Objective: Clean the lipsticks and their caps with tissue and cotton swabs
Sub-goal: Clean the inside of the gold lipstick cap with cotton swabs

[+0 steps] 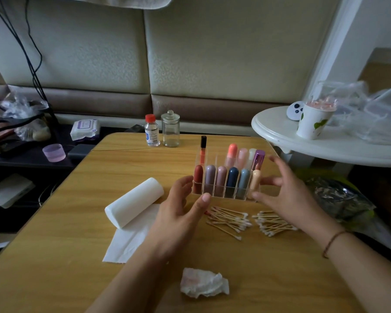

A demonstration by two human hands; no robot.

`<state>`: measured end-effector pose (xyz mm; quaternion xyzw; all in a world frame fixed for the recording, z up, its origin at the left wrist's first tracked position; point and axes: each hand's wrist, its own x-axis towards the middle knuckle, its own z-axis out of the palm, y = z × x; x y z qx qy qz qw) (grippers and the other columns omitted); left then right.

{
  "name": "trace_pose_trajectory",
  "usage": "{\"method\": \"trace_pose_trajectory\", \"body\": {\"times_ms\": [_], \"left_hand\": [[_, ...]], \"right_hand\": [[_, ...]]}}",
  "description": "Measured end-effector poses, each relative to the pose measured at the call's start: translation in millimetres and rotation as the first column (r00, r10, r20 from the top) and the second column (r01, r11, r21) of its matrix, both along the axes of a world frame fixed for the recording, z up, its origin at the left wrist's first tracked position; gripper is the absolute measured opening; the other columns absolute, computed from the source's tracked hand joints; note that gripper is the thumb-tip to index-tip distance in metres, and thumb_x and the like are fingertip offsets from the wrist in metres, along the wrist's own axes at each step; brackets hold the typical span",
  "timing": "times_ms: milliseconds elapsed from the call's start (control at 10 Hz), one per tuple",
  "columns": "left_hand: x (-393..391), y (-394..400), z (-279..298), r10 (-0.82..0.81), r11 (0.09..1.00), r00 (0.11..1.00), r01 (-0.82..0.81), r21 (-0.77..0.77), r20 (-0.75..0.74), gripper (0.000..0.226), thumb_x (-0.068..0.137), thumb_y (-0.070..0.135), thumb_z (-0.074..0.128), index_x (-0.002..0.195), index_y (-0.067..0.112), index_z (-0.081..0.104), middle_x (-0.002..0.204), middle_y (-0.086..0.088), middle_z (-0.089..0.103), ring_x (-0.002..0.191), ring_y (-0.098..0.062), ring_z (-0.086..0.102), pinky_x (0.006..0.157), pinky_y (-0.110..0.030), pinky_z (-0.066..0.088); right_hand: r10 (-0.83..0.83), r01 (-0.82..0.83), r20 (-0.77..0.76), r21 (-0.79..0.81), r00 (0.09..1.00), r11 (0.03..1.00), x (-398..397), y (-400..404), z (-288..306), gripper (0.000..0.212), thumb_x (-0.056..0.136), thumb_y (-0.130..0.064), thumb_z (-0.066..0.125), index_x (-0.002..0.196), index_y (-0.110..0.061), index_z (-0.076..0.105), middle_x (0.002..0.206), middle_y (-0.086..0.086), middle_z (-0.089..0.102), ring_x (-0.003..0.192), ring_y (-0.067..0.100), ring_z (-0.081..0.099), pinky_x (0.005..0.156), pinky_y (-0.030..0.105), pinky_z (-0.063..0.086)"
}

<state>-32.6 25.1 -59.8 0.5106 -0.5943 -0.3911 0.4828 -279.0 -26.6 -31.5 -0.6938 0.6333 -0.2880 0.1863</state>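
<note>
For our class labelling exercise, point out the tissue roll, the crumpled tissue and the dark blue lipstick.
tissue roll (134, 203): head view, middle of its curved side.
crumpled tissue (204, 283): head view, centre of the wad.
dark blue lipstick (232, 176): head view, upper part of its cap.

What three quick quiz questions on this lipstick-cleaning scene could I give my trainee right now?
1. True or false: both hands flank the clear organiser.
2. How many capped lipsticks stand in its front row?
3. Where does the crumpled tissue lie: A) beside the glass jar, B) at the table's near edge, C) on the tissue roll?

Key: 1 true; 2 six; 3 B.
</note>
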Motion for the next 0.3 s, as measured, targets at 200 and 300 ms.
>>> {"method": "trace_pose_trajectory", "body": {"times_ms": [200, 300], "left_hand": [[-0.9, 4.2, 4.0, -0.024, 1.000, 0.999, 0.024, 0.012, 0.021, 0.060, 0.070, 0.077, 0.054, 0.125, 0.054, 0.042, 0.121, 0.029, 0.054, 0.126, 0.006, 0.048, 0.107, -0.033, 0.043], [-2.6, 4.1, 3.8, 0.090, 0.996, 0.995, -0.089, -0.027, 0.036, 0.061, 0.076, 0.072, 0.055, 0.129, 0.043, 0.047, 0.124, 0.021, 0.058, 0.124, 0.002, 0.052, 0.105, -0.033, 0.046]], "right_hand": [[-0.065, 0.065, 0.022, 0.018, 0.998, 0.998, 4.7, -7.2, -3.5, 0.096, 0.079, -0.039, 0.080, 0.154, -0.039, 0.020, 0.129, -0.007, 0.067, 0.124, 0.017, 0.060, 0.099, 0.044, 0.047], [-0.108, 0.108, -0.007, -0.081, 0.994, 0.991, -1.5, -2.6, 0.1, 0.081, 0.081, -0.041, 0.077, 0.150, -0.031, 0.036, 0.135, -0.010, 0.062, 0.116, 0.018, 0.063, 0.097, 0.039, 0.049]]}}
